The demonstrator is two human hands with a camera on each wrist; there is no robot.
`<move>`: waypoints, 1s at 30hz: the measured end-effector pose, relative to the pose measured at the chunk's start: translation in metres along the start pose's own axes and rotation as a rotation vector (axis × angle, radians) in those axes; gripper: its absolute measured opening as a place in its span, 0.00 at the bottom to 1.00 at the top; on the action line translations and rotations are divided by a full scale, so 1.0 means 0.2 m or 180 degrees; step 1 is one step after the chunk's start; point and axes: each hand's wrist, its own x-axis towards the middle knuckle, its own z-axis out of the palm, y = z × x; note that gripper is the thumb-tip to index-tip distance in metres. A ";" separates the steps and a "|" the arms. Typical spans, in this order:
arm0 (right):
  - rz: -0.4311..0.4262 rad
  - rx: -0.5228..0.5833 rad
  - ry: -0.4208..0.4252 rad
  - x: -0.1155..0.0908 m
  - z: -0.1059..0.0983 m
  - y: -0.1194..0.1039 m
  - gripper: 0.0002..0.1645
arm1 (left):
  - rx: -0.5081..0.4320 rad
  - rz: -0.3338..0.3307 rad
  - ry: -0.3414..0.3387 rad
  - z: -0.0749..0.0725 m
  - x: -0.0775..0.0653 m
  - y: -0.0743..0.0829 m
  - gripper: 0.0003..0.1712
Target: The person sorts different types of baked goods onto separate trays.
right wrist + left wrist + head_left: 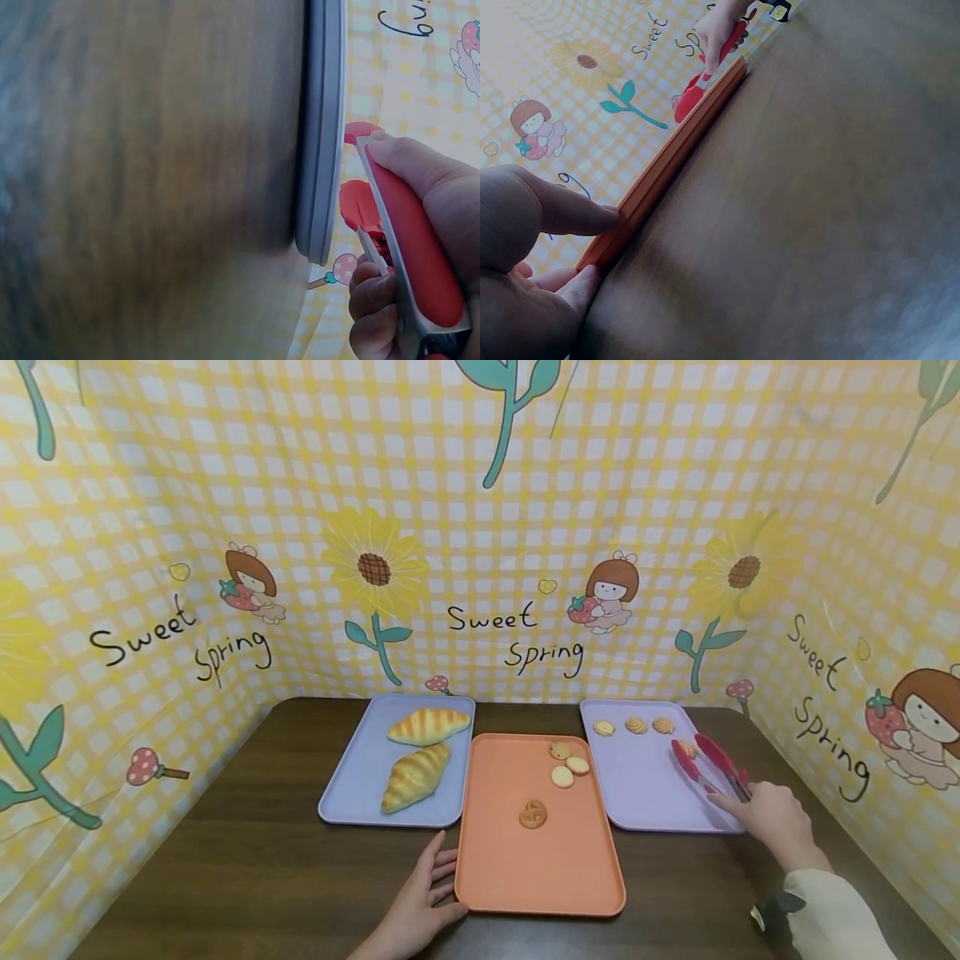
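Note:
My right hand (776, 822) grips red-and-metal tongs (416, 244) by the handles. The spread red tips of the tongs stand over the right purple tray (637, 793), on either side of a small cookie (687, 749). Whether the tips touch that cookie is unclear. At the near left corner of the orange tray (510, 877), my left hand (420, 893) rests with fingers extended along the side and the thumb against the corner. The left wrist view shows digits touching the tray's rim (671, 154). On the orange tray lie a pretzel-shaped cookie (532, 814) and several round cookies (562, 777).
Two croissants (416, 777) lie on the left purple tray (352, 793). A row of small cookies (636, 725) sits along the far side of the right tray. The dark wooden table (247, 860) meets a yellow checked cloth (487, 527) at the back and sides.

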 end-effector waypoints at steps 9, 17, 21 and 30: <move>-0.0011 0.0030 0.0049 -0.02 0.00 -0.02 0.53 | -0.0030 0.0005 0.0011 0.00 0.00 -0.01 0.56; -0.0269 -0.0129 0.0173 -0.04 0.02 -0.08 0.58 | -0.0045 -0.0003 -0.0003 0.00 0.01 -0.01 0.56; -0.0496 -0.0122 0.0333 -0.06 0.06 -0.12 0.56 | -0.0031 0.0014 -0.0003 0.00 0.00 -0.01 0.56; -0.0961 -0.0068 0.0401 -0.12 0.12 -0.23 0.48 | -0.0028 0.0064 0.0004 0.00 0.00 -0.02 0.56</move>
